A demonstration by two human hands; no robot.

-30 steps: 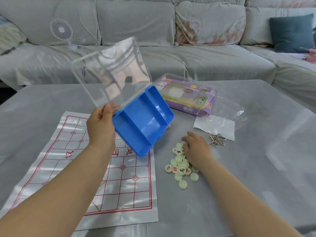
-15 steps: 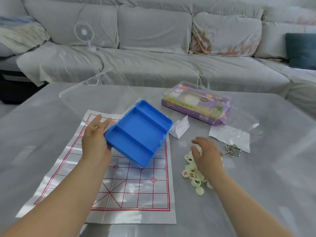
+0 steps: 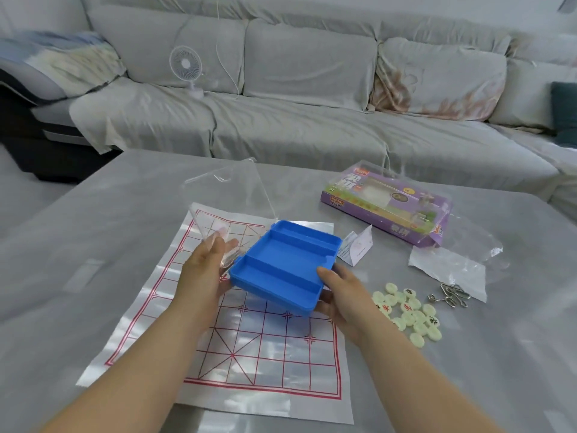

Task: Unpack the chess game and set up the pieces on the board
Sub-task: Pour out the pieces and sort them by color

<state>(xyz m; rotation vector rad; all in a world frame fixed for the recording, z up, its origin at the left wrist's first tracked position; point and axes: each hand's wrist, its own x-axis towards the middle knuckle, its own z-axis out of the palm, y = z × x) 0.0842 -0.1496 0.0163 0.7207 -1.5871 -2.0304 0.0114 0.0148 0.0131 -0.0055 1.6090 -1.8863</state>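
tray: blue case (image 3: 282, 265) held above the board, mid frame, open side up. Long axis runs lower left to upper right; far end tips slightly up.
tray contents: two long troughs w/ a divider between them, both show bare blue plastic.
lid: clear lid (image 3: 232, 198) hinged on the tray's upper-left long edge, swung open and leaning back toward the upper left.
left grip: left hand (image 3: 204, 271) on the tray's lower-left end at the hinge corner, fingers partly behind the clear lid, closed on the case.
right grip: right hand (image 3: 342, 293) under and around the lower-right corner, thumb on the rim, holding the case.
board: paper board (image 3: 249, 339) w/ red grid, flat on the table (image 3: 93, 245), centre to lower centre, its long axis roughly bottom to top of frame. Nothing set on it.
pieces: pale green round pieces (image 3: 409, 314) in a loose heap on the table, just right of the right hand, off the board. Some show red or black characters, exact chars unreadable.
box: purple retail box (image 3: 387, 204), upper right, long axis upper left to lower right; contents unclear thru the window.
misc: folded leaflet (image 3: 359, 245) between tray and box; clear bag (image 3: 449, 267) and metal wire puzzle (image 3: 451, 295) at right.
bg: grey sofa (image 3: 312, 89) w/ small white fan (image 3: 185, 65) on the seat.
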